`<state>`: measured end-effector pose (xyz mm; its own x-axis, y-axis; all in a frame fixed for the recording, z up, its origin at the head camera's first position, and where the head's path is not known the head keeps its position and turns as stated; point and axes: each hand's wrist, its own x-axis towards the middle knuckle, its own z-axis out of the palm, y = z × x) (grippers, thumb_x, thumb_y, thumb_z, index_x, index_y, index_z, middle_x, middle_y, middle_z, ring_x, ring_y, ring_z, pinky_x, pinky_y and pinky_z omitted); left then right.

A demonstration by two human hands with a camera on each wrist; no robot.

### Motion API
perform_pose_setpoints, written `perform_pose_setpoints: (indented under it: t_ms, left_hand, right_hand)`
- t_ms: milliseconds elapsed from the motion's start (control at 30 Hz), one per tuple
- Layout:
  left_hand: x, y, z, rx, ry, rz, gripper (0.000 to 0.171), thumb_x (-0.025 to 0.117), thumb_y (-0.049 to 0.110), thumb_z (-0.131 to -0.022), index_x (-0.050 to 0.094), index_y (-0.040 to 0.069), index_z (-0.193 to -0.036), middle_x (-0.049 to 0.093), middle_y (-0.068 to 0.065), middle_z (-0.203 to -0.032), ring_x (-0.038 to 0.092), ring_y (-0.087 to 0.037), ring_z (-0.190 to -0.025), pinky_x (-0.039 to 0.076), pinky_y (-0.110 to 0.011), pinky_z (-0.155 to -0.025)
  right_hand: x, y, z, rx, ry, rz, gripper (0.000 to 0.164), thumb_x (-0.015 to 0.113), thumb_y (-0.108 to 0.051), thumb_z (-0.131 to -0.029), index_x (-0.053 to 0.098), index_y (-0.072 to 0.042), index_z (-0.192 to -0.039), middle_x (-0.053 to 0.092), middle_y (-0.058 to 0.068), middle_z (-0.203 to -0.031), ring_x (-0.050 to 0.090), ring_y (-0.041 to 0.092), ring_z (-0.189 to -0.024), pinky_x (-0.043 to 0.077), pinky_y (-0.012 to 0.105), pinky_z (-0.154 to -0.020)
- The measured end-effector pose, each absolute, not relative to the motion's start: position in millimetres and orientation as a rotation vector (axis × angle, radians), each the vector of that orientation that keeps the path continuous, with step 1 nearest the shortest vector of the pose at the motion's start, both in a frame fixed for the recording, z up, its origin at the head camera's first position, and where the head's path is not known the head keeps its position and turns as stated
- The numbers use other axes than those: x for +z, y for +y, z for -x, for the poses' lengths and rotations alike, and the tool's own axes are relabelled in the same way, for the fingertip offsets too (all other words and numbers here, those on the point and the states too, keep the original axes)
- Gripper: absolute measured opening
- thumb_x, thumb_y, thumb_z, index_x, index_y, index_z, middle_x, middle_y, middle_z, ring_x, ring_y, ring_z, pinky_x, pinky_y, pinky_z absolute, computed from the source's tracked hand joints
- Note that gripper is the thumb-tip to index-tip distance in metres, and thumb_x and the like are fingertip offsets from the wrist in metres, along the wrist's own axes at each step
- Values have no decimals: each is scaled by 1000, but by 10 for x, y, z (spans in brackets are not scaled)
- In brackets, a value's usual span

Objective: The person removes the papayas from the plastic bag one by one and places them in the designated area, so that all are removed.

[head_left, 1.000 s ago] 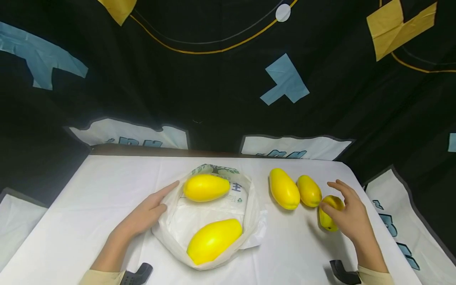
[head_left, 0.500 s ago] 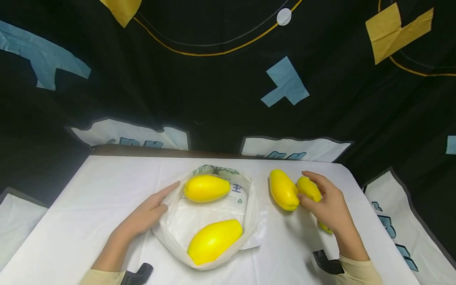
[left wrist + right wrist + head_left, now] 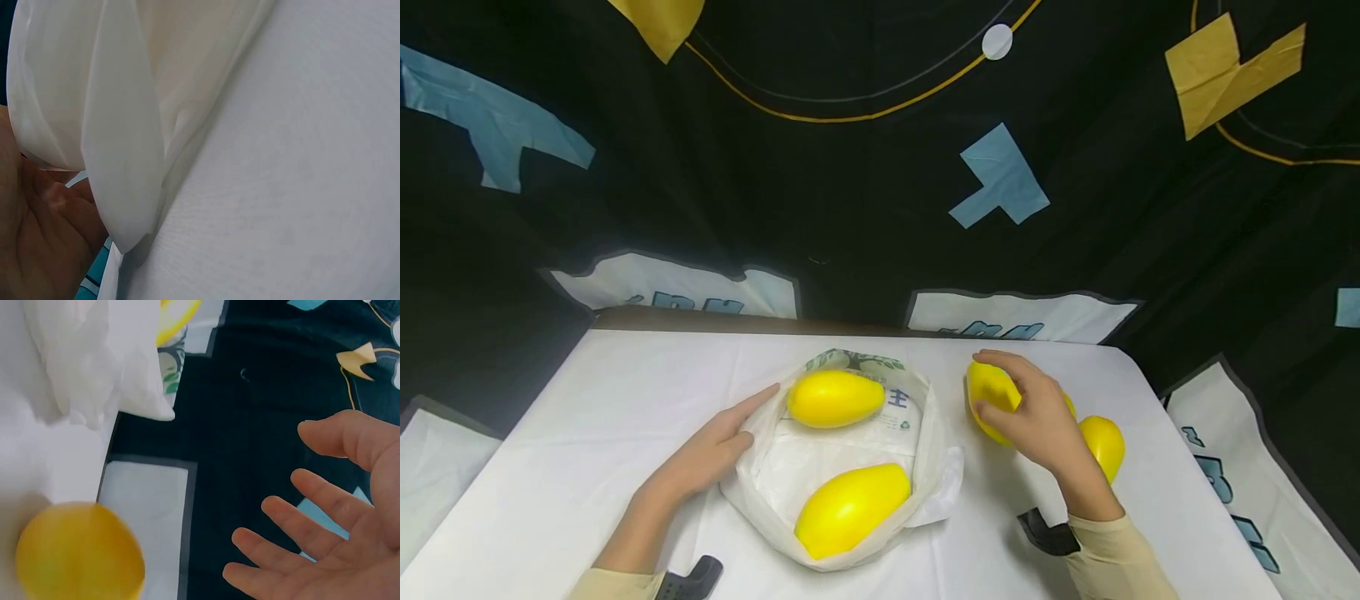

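A white plastic bag (image 3: 936, 467) with a printed inner wall lies with its mouth spread wide. Inside are two yellow papaya-like fruits, one at the far side (image 3: 835, 398) and one at the near side (image 3: 853, 510). My left hand (image 3: 707, 450) holds the bag's left rim; the left wrist view has the bag's edge (image 3: 122, 144) against the palm and fingers. My right hand (image 3: 1030, 408) hovers over another yellow fruit (image 3: 988, 383), partly covering it. In the right wrist view its fingers (image 3: 306, 528) are spread and apart from a fruit (image 3: 81, 550).
Right of that hand lies one more yellow fruit (image 3: 1103, 446), and a further one (image 3: 1070, 405) is mostly hidden behind the hand. A white cloth covers the table (image 3: 587, 417). Behind its far edge hangs a dark curtain (image 3: 850, 200) with blue and yellow patches.
My right hand has moved left, from the rightmost fruit across the middle one to the fruit nearest the bag. The left hand and the bag stay where they were.
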<state>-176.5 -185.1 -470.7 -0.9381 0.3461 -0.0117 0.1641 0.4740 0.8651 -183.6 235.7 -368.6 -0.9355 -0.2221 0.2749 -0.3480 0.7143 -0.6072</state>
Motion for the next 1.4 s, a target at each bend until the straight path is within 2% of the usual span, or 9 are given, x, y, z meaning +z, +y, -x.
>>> perform_pose_setpoints:
  t_ms: [400, 733, 1033, 1267, 1400]
  left_hand:
    - [-4669, -1872, 1772, 1462, 2543, -482, 70, 41, -4, -89, 29, 18, -154, 29, -6, -158, 21, -34, -145, 18, -61, -114]
    - [-4688, -1895, 1762, 1464, 2547, -471, 70, 40, -5, -89, 29, 18, -155, 29, -5, -158, 21, -32, -145, 18, -59, -114]
    - [-4678, -1873, 1751, 1488, 2533, -451, 71, 40, -5, -88, 30, 19, -154, 29, -4, -158, 21, -32, -145, 17, -59, -114]
    - [-4704, -1859, 1748, 1505, 2528, -453, 71, 40, -6, -88, 31, 18, -154, 30, -4, -157, 22, -31, -145, 18, -59, -115]
    - [-4711, -1856, 1742, 1507, 2526, -460, 71, 40, -6, -88, 31, 18, -154, 31, -4, -157, 22, -31, -145, 17, -58, -115]
  right_hand:
    - [-3713, 2063, 2010, 1027, -2725, -651, 51, 75, -10, -78, 63, -18, -126, 57, -1, -134, 49, 20, -126, 43, 52, -103]
    - [-3697, 1722, 2134, 1155, -2756, -710, 44, 72, -10, -79, 64, -20, -121, 54, -6, -135, 47, 15, -127, 42, 42, -106]
    - [-3674, 1458, 2212, 1078, -2742, -895, 43, 73, -8, -77, 67, -18, -119, 57, -4, -131, 52, 17, -123, 46, 43, -102]
    - [-3726, 1294, 2295, 998, -2776, -1027, 45, 69, -5, -77, 67, -21, -119, 57, -6, -131, 52, 12, -121, 48, 32, -99]
    - [-3761, 1193, 2331, 1048, -2788, -1105, 43, 69, -5, -78, 67, -20, -119, 59, -7, -128, 53, 10, -118, 48, 32, -99]
